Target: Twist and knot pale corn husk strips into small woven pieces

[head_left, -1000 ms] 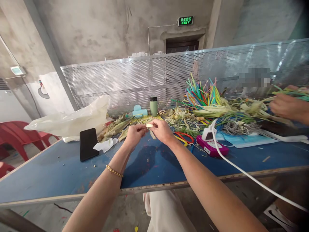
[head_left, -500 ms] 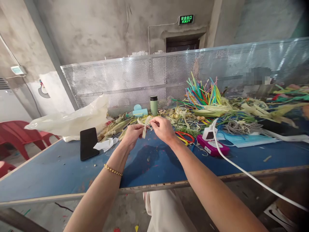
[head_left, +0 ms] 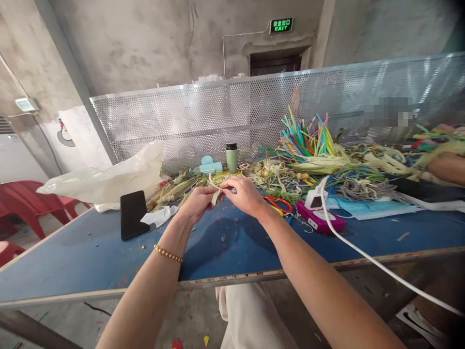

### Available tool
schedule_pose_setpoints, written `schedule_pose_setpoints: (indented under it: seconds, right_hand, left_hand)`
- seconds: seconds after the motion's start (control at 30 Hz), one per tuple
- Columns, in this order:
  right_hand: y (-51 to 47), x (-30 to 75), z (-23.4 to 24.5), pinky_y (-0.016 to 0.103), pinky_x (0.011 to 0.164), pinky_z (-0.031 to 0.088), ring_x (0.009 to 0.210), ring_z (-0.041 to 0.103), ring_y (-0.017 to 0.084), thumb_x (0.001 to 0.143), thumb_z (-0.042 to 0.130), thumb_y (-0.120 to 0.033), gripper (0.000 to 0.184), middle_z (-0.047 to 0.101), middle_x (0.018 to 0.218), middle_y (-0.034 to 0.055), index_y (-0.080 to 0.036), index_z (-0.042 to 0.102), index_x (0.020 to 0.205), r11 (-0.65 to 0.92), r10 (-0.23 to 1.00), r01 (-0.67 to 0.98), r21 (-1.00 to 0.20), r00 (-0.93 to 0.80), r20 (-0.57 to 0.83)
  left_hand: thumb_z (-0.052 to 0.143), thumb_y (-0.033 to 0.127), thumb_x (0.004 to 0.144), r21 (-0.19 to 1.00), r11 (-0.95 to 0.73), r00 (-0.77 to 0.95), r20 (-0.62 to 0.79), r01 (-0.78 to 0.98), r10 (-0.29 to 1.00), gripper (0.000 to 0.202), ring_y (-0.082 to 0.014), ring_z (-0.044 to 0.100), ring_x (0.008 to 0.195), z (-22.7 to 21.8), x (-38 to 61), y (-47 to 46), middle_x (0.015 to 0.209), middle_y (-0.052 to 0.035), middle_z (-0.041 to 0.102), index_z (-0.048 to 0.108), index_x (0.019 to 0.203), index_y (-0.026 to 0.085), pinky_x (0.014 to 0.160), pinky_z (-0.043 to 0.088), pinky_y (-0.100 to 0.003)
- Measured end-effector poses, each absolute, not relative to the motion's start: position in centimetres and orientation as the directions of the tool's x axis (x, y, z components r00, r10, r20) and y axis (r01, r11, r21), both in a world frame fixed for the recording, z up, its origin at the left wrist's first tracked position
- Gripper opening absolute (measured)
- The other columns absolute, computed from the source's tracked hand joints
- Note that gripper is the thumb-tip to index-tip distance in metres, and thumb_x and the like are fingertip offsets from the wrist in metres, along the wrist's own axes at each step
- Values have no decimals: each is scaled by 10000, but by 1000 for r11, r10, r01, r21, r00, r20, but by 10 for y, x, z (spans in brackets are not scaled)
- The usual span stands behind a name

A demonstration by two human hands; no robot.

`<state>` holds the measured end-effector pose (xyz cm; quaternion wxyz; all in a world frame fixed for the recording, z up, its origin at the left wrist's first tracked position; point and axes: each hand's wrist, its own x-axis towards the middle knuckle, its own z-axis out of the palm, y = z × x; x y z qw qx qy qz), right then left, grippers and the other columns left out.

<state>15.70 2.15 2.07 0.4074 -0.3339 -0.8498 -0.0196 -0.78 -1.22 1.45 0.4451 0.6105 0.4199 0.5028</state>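
Over the middle of the blue table point(head_left: 156, 266), both hands meet around a narrow, pale strip of what looks like dried corn husk point(head_left: 216, 197). My left hand point(head_left: 198, 203) pinches it between thumb and fingers from the left. From the right, my right hand point(head_left: 244, 195) grips the same strip with its fingertips, close beside the left thumb. One curled end sticks up above the fingers and another part hangs below them. The fingers partly cover where the strip is held. Behind the hands lies a pile of husks and fibres point(head_left: 278, 177).
At left are a phone point(head_left: 132, 215), crumpled white paper point(head_left: 160, 216) and a plastic bag point(head_left: 109, 182). A green bottle point(head_left: 231, 159) stands behind. Rightward lie red-handled scissors point(head_left: 281, 203), a magenta box point(head_left: 319, 219), a white cable point(head_left: 363, 257), colourful pipe cleaners point(head_left: 308, 138) and another person's arm point(head_left: 448, 167).
My right hand has shifted slightly left, closer to my left hand, and the strip now bends between them. At the right edge, another person's arm has come further into view.
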Motion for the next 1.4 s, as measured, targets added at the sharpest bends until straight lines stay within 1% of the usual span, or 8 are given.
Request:
schedule_pose_setpoints:
  seconds: [0.2, 0.4, 0.67, 0.83, 0.93, 1.03, 1.23, 1.4]
  right_hand:
    - [21, 159, 22, 305, 843, 405, 920, 630, 176, 921, 591, -133, 159, 736, 937, 57, -188, 736, 885, 786, 544, 573, -233, -462, 700]
    - [18, 154, 21, 318, 828, 362, 935, 615, 197, 970, 563, -210, 204, 726, 916, 73, -162, 715, 843, 741, 548, 656, -139, -473, 690]
    - [19, 150, 18, 341, 811, 312, 933, 569, 225, 1001, 483, -218, 252, 704, 922, 103, -154, 679, 856, 689, 526, 725, -12, -488, 696]
    - [19, 148, 15, 344, 842, 323, 961, 560, 238, 997, 481, -214, 231, 697, 949, 111, -155, 667, 873, 690, 513, 724, -23, -466, 721]
    - [21, 147, 13, 339, 847, 337, 956, 568, 234, 992, 486, -199, 218, 701, 942, 108, -155, 669, 883, 696, 518, 715, -60, -443, 732]
    - [23, 146, 12, 327, 842, 355, 944, 589, 222, 984, 509, -196, 206, 713, 935, 98, -157, 680, 876, 698, 547, 704, -128, -410, 730]
    - [25, 148, 14, 309, 810, 370, 908, 613, 209, 967, 544, -197, 207, 735, 933, 88, -167, 696, 830, 678, 599, 702, -217, -357, 716]
    - [23, 148, 15, 307, 805, 367, 909, 604, 209, 971, 530, -193, 211, 731, 936, 88, -170, 691, 837, 669, 591, 705, -233, -316, 742]
  left_hand:
    - [794, 460, 649, 975, -222, 181, 216, 13, 959, 355, -65, 351, 489, 13, -12, -10, 626, -59, 598, 685, 613, 124, 475, 199, -249]
    - [799, 382, 594, 971, -234, 76, 229, 55, 970, 281, -70, 355, 513, 9, -8, -6, 578, -20, 546, 689, 600, 123, 474, 193, -236]
    - [655, 364, 676, 852, -378, -32, 417, 362, 908, 276, -95, 366, 516, 9, -5, -6, 495, 12, 498, 623, 503, 151, 514, 273, -249]
    - [602, 288, 705, 742, -433, -54, 531, 512, 846, 230, -101, 358, 532, 6, -6, -2, 486, 35, 433, 627, 518, 156, 531, 260, -250]
    - [604, 282, 713, 709, -450, -65, 569, 543, 820, 227, -109, 395, 547, 4, -6, 0, 495, 29, 459, 633, 529, 153, 537, 272, -248]
    - [622, 306, 721, 759, -456, -43, 534, 464, 844, 242, -112, 430, 538, 4, -6, -1, 511, 12, 521, 632, 535, 153, 532, 302, -246]
    - [769, 379, 661, 941, -328, 158, 312, 88, 937, 264, -96, 449, 540, 9, -10, -9, 659, -49, 643, 678, 655, 132, 518, 314, -245]
    - [810, 385, 639, 970, -244, 177, 240, 1, 954, 296, -79, 440, 548, 13, -12, -12, 751, -95, 701, 720, 725, 116, 519, 297, -238]
